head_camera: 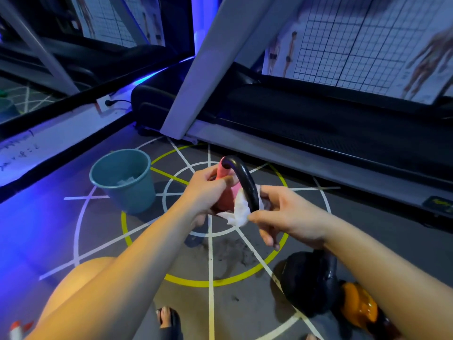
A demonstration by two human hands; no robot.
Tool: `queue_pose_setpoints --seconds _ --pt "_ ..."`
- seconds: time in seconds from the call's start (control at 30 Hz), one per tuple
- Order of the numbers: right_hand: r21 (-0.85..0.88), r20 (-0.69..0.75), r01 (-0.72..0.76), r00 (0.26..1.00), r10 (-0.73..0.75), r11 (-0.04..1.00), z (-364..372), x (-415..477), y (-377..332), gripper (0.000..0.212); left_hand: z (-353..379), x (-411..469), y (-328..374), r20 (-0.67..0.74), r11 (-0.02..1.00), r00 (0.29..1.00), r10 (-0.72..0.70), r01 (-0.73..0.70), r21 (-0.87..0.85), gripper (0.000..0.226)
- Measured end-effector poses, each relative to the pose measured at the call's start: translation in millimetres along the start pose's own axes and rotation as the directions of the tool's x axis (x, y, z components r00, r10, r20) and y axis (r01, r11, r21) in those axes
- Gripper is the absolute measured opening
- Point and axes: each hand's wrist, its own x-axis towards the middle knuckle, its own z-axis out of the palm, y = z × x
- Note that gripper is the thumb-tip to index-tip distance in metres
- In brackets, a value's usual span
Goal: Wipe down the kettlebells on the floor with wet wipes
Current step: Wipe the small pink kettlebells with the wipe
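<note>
Dim, blue-lit, wide-angle edge distortion

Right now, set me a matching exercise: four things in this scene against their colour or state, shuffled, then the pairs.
Things
1. wet wipe
2. bucket
3. pink kettlebell
4. black kettlebell

States
A. on the floor beside the orange kettlebell
B. teal, white scraps inside
C. gripped by the left hand
D. pinched by the right hand against the black handle

Pairs: 1-D, 2-B, 3-C, 4-A
</note>
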Motion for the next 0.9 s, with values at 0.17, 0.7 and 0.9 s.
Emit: queue_pose_setpoints --seconds 0.17,0.7,0.9 --pt "-0.294 -0.040 0.083 0.994 -0.099 0.952 -3 -1 -1 0.033 1 0 2 -0.011 0.997 0.998 -0.063 0.062 -0.049 0.019" --pt "-0.109 -0.002 0.084 0.996 -0.085 0.991 0 -4 -2 0.021 2 -4 5 0.034 0.989 0.995 -0.097 0.100 -0.107 0.019" --pt "0.207 0.048 -0.042 0.998 0.032 0.977 -1 -10 -2 0.039 -4 -6 5 0.015 0.982 0.993 0.120 -0.121 0.147 0.007"
